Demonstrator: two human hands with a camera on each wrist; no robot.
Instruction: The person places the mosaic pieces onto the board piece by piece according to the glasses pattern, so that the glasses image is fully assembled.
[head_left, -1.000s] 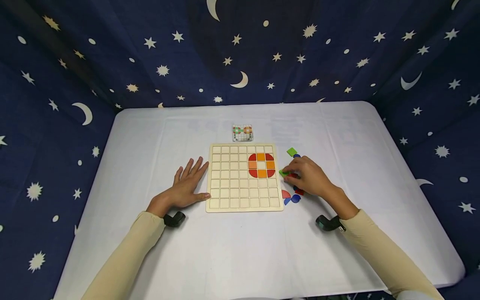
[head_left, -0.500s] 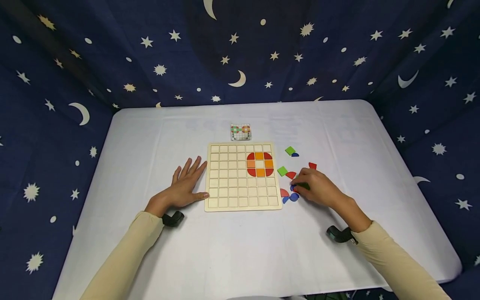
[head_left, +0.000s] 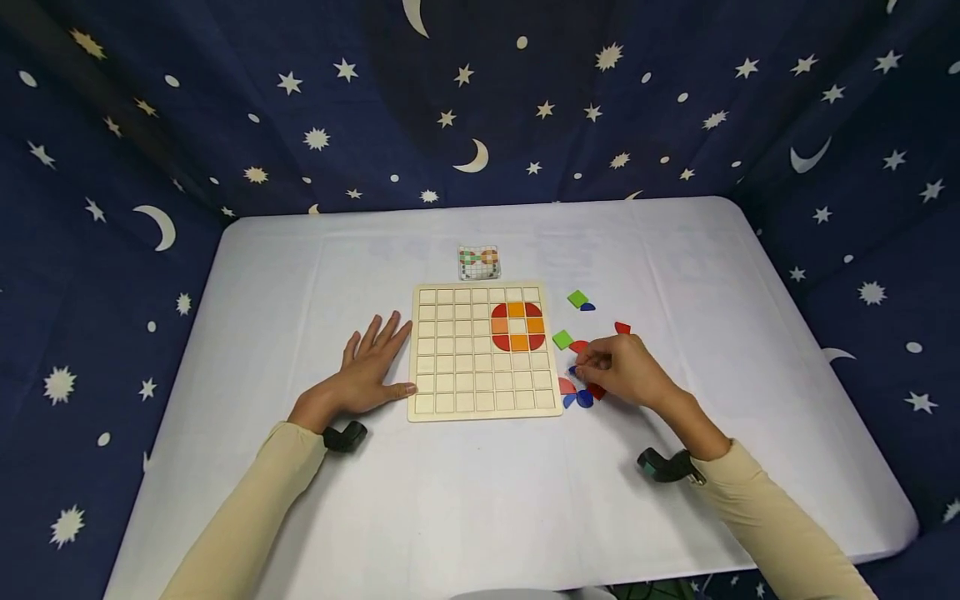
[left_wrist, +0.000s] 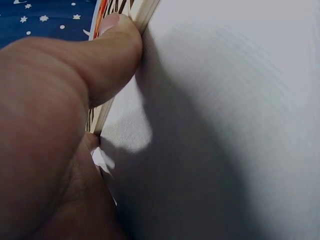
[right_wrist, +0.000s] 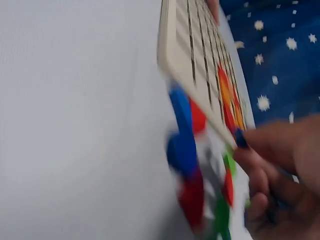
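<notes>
My left hand [head_left: 360, 375] lies with fingers spread at the left side of a wooden grid board [head_left: 453, 362]. Its thumb [left_wrist: 117, 42] rests on the board's edge in the left wrist view. Over loose coloured pieces right of the board, my right hand [head_left: 626, 371] pinches a small blue piece [right_wrist: 241, 138] between thumb and forefinger. A ring of red and orange pieces [head_left: 517, 342] sits in the grid's right part. Near the right hand lie a green square [head_left: 562, 339], a red piece [head_left: 578, 346] and a blue round shape [head_left: 585, 398]. The hand partly hides other pieces.
A small pattern card [head_left: 479, 262] lies behind the board on the white tablecloth [head_left: 337, 267]. Farther right are another green square [head_left: 577, 298], a blue piece [head_left: 588, 307] and a red piece [head_left: 622, 327]. A dark starry curtain [head_left: 375, 100] surrounds the table.
My right hand has moved off the green square by the board, back over the pile, and now pinches a blue piece. A red piece behind it came into sight. The left hand stays put.
</notes>
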